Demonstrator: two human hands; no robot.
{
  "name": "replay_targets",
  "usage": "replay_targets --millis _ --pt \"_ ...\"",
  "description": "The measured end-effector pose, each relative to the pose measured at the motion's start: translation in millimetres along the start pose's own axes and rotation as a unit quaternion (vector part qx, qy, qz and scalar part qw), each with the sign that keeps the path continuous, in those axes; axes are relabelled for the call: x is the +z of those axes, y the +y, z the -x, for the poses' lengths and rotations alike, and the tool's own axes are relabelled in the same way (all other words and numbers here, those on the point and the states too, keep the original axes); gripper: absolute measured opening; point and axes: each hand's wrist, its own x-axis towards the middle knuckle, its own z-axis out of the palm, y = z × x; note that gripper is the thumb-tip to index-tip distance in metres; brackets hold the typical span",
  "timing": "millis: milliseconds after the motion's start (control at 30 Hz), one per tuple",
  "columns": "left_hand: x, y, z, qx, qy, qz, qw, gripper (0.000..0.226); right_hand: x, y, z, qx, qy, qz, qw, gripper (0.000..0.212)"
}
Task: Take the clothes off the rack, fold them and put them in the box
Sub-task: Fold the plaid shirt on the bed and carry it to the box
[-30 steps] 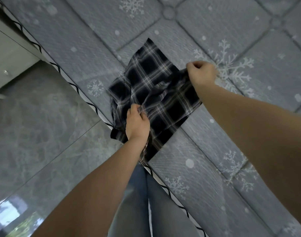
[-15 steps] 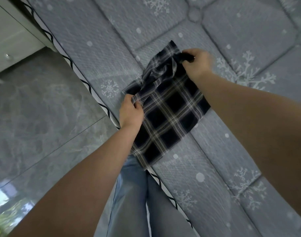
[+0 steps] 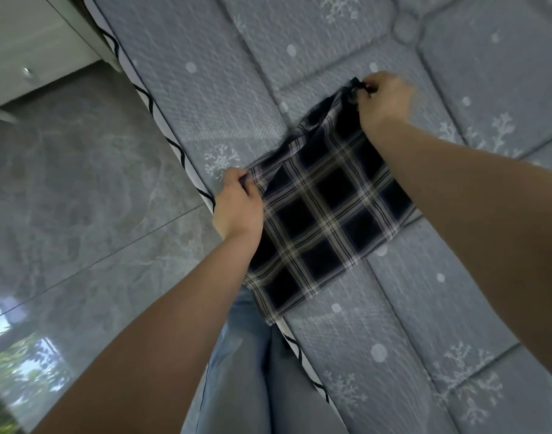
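the dark plaid garment (image 3: 325, 214) lies spread on the quilted grey mattress (image 3: 205, 89) close to its piped edge, its near corner hanging just past that edge. the cloth is mostly flat over its near half and rumpled along the far side. the left hand (image 3: 237, 205) pinches the garment's left corner at the mattress edge, its grip curled tight on the fabric. the right hand (image 3: 383, 101) pinches the far corner, fingers closed round a bunched bit of cloth. pale blue jeans (image 3: 246, 371) show below, beside the bed. a grey marbled floor (image 3: 80, 214) lies to the left, with a white cabinet (image 3: 33, 51) at top left
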Motion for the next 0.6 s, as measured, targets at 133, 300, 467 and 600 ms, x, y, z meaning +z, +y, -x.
replay_targets --millis 133,300,467,600 --pt "-3 4 6 0.156 0.112 -0.104 0.976 0.037 16 -11 25 -0.096 0.109 0.052 0.988 0.057" --pt "27 10 28 0.361 -0.039 -0.299 0.883 0.06 44 -4 83 -0.258 0.01 0.108 0.96 0.062" --pt "44 -22 10 0.298 -0.061 -0.349 0.886 0.063 60 42 67 -0.247 -0.082 0.224 0.939 0.06" --pt "49 -28 3 0.299 -0.032 -0.325 0.897 0.062 56 55 37 -0.228 -0.084 0.25 0.937 0.06"
